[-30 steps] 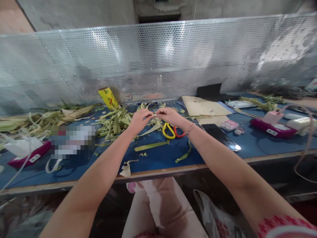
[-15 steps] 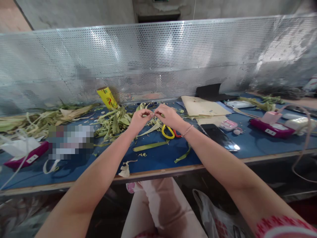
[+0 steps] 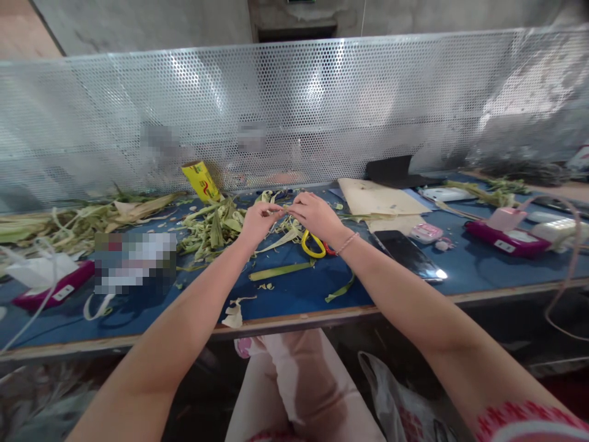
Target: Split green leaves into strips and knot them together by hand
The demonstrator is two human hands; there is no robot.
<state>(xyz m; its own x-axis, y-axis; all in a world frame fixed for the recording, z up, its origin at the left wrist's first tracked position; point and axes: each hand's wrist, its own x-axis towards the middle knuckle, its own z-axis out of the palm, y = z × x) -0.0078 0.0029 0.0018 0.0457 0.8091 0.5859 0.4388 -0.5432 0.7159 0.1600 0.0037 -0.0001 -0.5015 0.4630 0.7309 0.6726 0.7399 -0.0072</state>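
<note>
Bare hands meet fingertip to fingertip above a blue table, the left hand (image 3: 259,222) and right hand (image 3: 316,216) pinching a small pale-green piece (image 3: 285,210) between them, too small to identify. Just left of the left hand lies a heap of green plant strips (image 3: 214,230); beyond it, a yellow box (image 3: 201,182) stands tilted, its contents not discernible. Nearer than the right hand, a yellow loop handle (image 3: 313,245) shows, with a red loop (image 3: 330,249) partly hidden behind the wrist. Below the hands, under the table edge, a translucent plastic bag (image 3: 384,390) is cut off by the frame, its contents unclear. Pixelation obscures an object (image 3: 138,261) left of the left forearm.
</note>
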